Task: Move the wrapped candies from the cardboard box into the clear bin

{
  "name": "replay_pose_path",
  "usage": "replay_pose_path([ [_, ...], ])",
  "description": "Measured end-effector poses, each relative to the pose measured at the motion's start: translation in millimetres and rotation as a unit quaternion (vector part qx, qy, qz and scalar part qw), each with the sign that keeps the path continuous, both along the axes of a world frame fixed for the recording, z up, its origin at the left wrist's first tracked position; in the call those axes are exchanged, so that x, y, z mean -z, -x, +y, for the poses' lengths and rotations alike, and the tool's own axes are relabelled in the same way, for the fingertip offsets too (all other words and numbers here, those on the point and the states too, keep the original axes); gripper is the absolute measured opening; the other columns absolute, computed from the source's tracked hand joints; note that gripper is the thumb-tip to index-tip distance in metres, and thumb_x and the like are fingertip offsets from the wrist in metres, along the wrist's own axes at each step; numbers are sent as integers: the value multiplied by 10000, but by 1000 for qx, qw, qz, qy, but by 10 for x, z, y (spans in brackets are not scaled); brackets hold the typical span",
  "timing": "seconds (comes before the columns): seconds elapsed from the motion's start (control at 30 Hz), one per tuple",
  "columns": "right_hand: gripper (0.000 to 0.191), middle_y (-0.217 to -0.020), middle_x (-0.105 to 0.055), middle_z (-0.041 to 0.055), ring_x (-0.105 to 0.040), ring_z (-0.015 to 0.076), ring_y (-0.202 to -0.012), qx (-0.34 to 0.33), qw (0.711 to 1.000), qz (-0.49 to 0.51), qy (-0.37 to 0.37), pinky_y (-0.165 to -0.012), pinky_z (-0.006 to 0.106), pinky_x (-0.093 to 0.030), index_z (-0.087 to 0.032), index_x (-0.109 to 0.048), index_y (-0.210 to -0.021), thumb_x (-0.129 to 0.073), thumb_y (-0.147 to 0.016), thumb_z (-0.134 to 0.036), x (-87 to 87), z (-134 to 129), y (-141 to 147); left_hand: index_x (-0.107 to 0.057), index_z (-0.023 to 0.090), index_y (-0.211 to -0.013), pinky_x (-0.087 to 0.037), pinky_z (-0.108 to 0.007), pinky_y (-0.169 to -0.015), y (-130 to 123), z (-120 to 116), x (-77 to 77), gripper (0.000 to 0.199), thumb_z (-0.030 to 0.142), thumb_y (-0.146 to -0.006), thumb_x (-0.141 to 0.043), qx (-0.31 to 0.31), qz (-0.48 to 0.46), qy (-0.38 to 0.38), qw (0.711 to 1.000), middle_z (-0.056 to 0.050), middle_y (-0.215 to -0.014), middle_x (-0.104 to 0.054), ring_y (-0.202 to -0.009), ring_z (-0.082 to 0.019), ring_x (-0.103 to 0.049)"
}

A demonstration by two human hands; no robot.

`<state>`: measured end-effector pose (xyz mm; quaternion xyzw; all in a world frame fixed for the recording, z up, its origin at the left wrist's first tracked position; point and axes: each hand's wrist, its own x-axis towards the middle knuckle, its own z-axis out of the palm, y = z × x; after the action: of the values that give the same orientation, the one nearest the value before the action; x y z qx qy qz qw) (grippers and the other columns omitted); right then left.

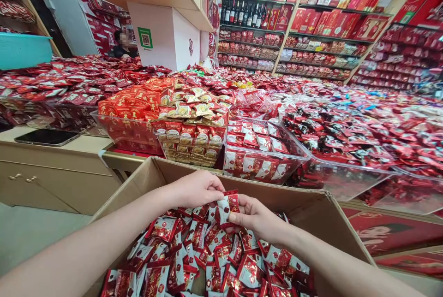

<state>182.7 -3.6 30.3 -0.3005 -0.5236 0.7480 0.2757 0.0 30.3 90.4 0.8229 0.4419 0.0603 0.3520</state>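
Through the head view I have the fingers of my right hand (258, 216) and left hand (200, 188) clamped on a glossy red-and-white plastic packet (224, 208), apparently steadying it, above an open brown cardboard box (297, 200) corralling loose similar packets (249, 270), near clear plastic bins (266, 153), a beige worktop (88, 144) and pale-framed shelves (295, 11).

Wood shelving (292, 15) in bkgd, beige cabinet (51, 161) at L, pale floor (34, 237), lt. grey wall (69, 20)
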Motion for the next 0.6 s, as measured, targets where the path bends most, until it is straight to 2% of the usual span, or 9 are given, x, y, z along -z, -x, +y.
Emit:
replay_pose_path([
  [0.1, 365, -817, -593, 32, -553, 122, -733, 23, 1000, 8, -6, -768, 328, -404, -152, -535, -971, -593, -669, -349, -62, 40, -29, -625, 174, -805, -342, -179, -501, -27, -9, -25, 270, 316, -734, -406, -9, -16, -19, 1000, 17, -691, -627, -588, -110, -522],
  [0.23, 285, -754, -585, 16, -529, 97, -673, 30, 999, 7, -18, -726, 292, -405, -144, -559, -911, -549, -710, -347, -103, 80, -44, -618, 176, -826, -346, -176, -512, -48, -23, -49, 260, 297, -738, -405, -13, -19, -11, 1000, 19, -718, -632, -612, -113, -534],
  [0.47, 257, -738, -562, -1, -503, 106, -673, 59, 986, -96, -120, -639, 244, -407, -158, -540, -849, -579, -676, -343, 67, 73, -38, -628, 190, -808, -350, -180, -549, -79, -56, 32, 231, 255, -739, -418, 29, 21, -72, 997, 19, -728, -640, -628, -110, -538],
  [0.6, 225, -703, -563, 1, -493, 103, -629, 46, 968, -176, -175, -570, 216, -402, -149, -549, -829, -575, -680, -315, 72, 77, -56, -630, 198, -817, -355, -178, -540, -82, -84, -6, 214, 246, -736, -437, 59, 18, -63, 996, 20, -732, -641, -616, -106, -539],
])
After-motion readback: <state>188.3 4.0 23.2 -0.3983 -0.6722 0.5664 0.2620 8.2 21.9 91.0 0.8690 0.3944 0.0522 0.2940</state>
